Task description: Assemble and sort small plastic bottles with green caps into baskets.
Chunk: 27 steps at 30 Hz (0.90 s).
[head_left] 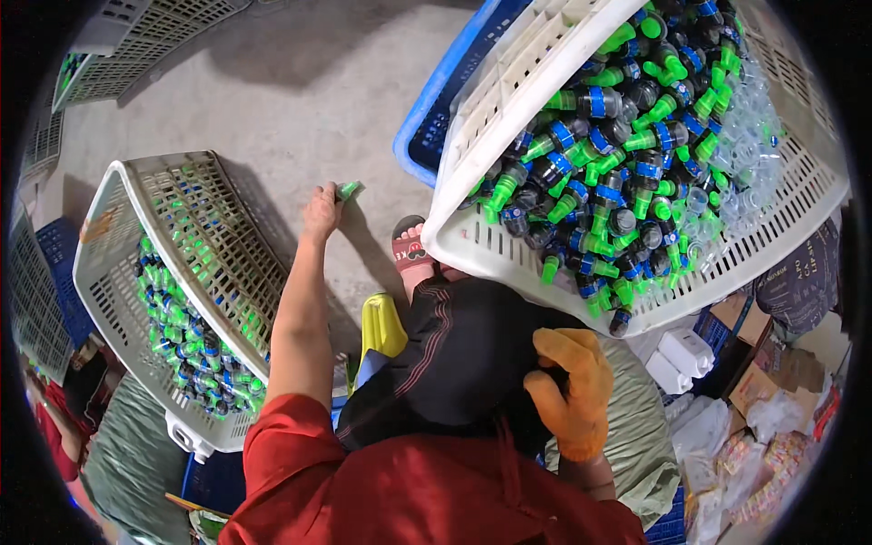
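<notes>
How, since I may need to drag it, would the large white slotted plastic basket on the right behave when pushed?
The white slotted plastic basket would likely feel heavy, holding many small black-and-green bottle-shaped pieces. It seems stiff, showing no obvious sag. Those loose pieces would probably roll.

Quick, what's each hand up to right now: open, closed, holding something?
Left hand: closed, seemingly holding a green piece at the fingertips.
Right hand, gloved: partly open, fingers curled, nothing visible in it.
</notes>
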Tool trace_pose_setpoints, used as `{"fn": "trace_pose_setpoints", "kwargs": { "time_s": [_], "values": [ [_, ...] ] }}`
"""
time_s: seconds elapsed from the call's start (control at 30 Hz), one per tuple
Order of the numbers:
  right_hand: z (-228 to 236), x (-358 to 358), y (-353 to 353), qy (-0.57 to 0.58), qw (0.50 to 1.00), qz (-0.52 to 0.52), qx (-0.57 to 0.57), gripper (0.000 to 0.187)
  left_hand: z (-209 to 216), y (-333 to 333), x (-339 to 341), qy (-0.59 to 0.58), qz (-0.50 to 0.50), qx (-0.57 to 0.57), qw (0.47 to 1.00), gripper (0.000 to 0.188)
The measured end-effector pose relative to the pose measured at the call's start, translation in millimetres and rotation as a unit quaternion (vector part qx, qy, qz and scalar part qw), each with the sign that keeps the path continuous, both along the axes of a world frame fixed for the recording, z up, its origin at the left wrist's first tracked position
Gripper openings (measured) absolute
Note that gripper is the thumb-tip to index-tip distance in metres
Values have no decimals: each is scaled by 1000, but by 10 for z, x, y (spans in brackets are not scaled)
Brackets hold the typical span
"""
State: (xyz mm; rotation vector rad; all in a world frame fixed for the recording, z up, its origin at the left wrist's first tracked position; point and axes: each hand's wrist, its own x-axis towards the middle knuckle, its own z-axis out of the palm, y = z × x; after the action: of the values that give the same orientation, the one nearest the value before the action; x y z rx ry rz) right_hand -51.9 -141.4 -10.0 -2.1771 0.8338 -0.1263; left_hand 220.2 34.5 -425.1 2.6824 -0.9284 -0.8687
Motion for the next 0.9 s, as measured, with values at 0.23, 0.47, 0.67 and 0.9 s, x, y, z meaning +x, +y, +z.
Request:
{"fn": "trace_pose_setpoints", "kwargs": {
  "time_s": [0.23, 0.47, 0.67, 0.9],
  "values": [
    [21, -29, 68, -24, 999, -35, -3, 44, 2090, 276, 30, -172, 182, -336, 908, 30],
    [-1, -77, 152, -76, 996, -23, -37, 37, 2297, 1997, 1516, -622, 123, -55, 771, 62],
    [37, -222, 145, -188, 973, -21, -132, 29, 1385, 1886, 2025, -94, 350, -162, 918, 46],
    [34, -381, 79, -146, 982, -56, -110, 26, 1582, 1452, 1559, 12, 357, -227, 906, 29]
  ]
}}
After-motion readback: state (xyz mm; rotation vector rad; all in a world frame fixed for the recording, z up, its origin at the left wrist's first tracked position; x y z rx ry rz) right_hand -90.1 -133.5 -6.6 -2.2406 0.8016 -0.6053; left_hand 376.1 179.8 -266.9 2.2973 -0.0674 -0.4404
